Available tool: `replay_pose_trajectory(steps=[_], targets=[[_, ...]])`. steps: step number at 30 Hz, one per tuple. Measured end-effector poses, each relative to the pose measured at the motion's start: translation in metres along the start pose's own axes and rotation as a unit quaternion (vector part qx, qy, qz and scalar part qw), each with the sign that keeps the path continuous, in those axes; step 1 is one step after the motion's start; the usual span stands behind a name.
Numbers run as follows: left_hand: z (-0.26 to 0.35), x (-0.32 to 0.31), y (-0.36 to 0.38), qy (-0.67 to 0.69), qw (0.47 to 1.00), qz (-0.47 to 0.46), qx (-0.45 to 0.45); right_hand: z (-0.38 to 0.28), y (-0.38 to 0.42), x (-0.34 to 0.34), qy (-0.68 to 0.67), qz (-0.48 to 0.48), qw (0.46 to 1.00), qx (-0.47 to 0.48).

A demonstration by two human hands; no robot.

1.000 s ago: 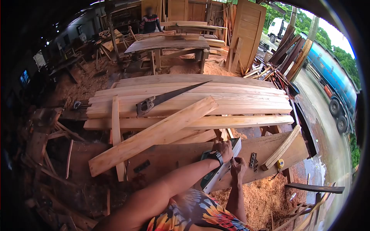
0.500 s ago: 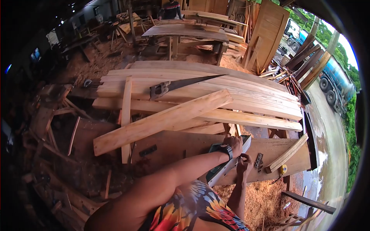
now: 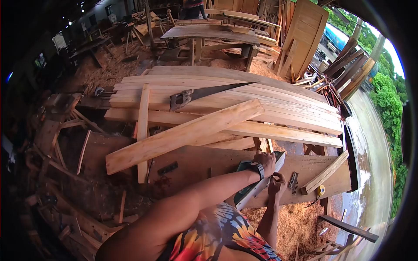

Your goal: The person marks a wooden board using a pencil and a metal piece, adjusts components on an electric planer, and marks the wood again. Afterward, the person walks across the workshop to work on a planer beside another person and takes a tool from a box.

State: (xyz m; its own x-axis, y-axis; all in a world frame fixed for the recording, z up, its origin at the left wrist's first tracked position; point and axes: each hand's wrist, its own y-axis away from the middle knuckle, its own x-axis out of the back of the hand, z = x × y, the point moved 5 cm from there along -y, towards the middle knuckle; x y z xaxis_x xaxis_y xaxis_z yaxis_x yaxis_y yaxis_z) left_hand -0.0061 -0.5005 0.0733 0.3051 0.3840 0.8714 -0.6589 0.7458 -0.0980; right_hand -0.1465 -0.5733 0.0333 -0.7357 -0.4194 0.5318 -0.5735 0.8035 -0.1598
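My left hand (image 3: 266,162), with a watch (image 3: 260,169) on its wrist, is closed over the far part of a long, narrow thing with a dark green top and pale sides (image 3: 251,191). That long thing lies at a slant across the brown work board (image 3: 191,163). Just nearer to me, my right hand (image 3: 277,185) has its fingers pinched together against the pale side; what is in the pinch is too small to make out. Right of it lie a small dark metal piece with holes (image 3: 293,181) and a yellow tape measure (image 3: 321,190).
A handsaw (image 3: 183,99) rests on a row of planks (image 3: 287,106) beyond the board. One loose plank (image 3: 187,137) lies slantwise, and a curved wood strip (image 3: 325,172) sits at the right. Shavings (image 3: 291,226) cover the ground. A person (image 3: 193,9) stands at the back.
The blue tanker truck outside has moved mostly out of sight behind the posts. My hands stay almost in place on the long thing.
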Motion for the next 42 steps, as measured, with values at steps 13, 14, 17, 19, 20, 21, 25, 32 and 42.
replay_pose_trajectory(steps=[13, 14, 17, 19, 20, 21, 25, 32, 42], targets=[[0.0, 0.002, 0.002, -0.013, 1.0, -0.015, -0.007, -0.007, 0.002, -0.002, -0.016, 0.014, 1.0, -0.005], [0.0, 0.003, 0.003, -0.015, 1.0, -0.013, -0.008, -0.005, 0.001, -0.002, -0.007, 0.005, 1.0, -0.001], [0.001, 0.006, 0.003, -0.015, 1.0, -0.022, -0.003, 0.003, -0.002, -0.002, 0.011, 0.005, 1.0, 0.027], [0.001, 0.008, 0.004, -0.01, 1.0, -0.018, -0.004, 0.005, -0.002, -0.002, 0.008, 0.042, 0.997, 0.066], [0.002, 0.008, 0.004, -0.007, 1.0, -0.016, -0.004, 0.007, -0.001, -0.002, 0.017, 0.04, 0.996, 0.074], [0.001, 0.0, 0.005, -0.015, 1.0, -0.002, -0.007, 0.006, 0.001, -0.002, 0.026, 0.039, 0.996, 0.082], [-0.002, 0.002, 0.0, -0.012, 1.0, -0.012, -0.011, -0.009, 0.003, 0.001, -0.005, 0.004, 1.0, 0.025], [0.003, 0.012, 0.007, -0.029, 0.999, 0.014, -0.011, -0.001, 0.002, -0.004, -0.069, 0.016, 0.996, 0.044], [0.001, 0.008, 0.004, -0.036, 0.999, -0.011, -0.011, 0.003, 0.001, -0.002, 0.003, 0.057, 0.998, 0.03]])
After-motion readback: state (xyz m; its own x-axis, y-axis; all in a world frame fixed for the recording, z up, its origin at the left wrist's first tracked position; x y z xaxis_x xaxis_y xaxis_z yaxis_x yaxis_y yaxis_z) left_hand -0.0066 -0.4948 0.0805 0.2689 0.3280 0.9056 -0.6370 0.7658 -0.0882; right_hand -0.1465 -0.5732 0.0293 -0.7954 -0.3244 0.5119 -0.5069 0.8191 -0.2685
